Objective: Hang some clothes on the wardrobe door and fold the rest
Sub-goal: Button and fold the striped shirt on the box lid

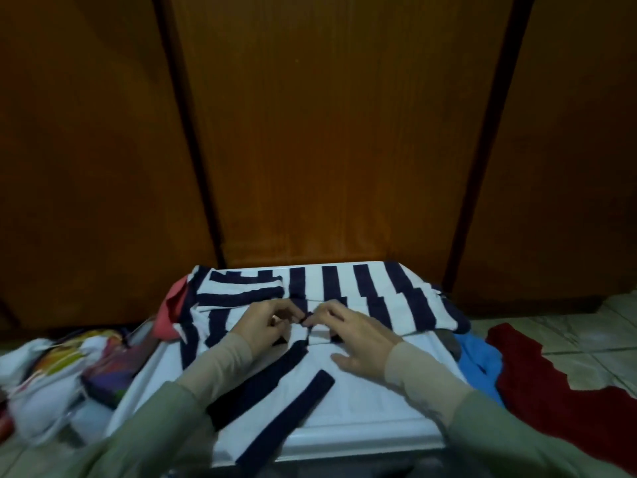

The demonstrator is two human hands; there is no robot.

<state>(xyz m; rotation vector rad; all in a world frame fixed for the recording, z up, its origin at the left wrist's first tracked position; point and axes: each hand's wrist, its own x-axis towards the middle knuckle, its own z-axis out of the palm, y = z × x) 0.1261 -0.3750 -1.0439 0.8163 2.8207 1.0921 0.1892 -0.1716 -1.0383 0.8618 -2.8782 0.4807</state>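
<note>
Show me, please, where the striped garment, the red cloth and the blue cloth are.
striped garment [375, 291]: head view, on its upper striped panel.
red cloth [551, 381]: head view, on its middle.
blue cloth [479, 357]: head view, on its visible fold.

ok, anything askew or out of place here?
Yes: a red garment and a blue garment lie crumpled on the tiled floor, and the striped shirt both hands pinch is only partly folded.
</note>
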